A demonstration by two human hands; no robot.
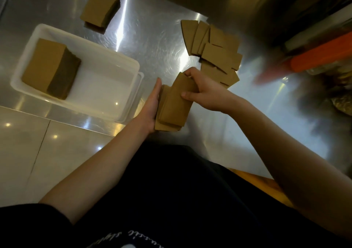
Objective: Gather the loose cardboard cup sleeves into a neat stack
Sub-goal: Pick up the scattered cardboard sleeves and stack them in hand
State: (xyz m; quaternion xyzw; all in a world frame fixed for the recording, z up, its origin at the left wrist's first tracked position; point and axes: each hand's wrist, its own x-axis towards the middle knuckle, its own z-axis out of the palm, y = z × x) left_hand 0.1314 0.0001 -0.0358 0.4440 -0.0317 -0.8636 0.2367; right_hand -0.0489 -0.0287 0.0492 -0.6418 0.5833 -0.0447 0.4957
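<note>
The step in hand looks like squaring up a partly gathered bundle. A small stack of cup sleeves is held just above the near edge of the steel counter, near the middle of the view. The left hand lies flat along the bundle's nine o'clock side, fingers straight and pressing the edges in. The right hand grasps it from three o'clock, thumb on the top face and fingers curled over the far end. The bundle's lower edges are not yet flush; a few sleeves step out at six o'clock.

At one o'clock from the hands, close by, the remaining loose sleeves lie fanned and overlapping on the counter. At ten o'clock a white plastic tray holds a finished stack, and a second finished stack sits on the counter at eleven o'clock. A blurred orange object lies at three o'clock.

The task seems roughly midway. The next move likely calls for tapping the bundle even, then the right hand reaching to one o'clock for more sleeves, sliding them together with matching orientation.
</note>
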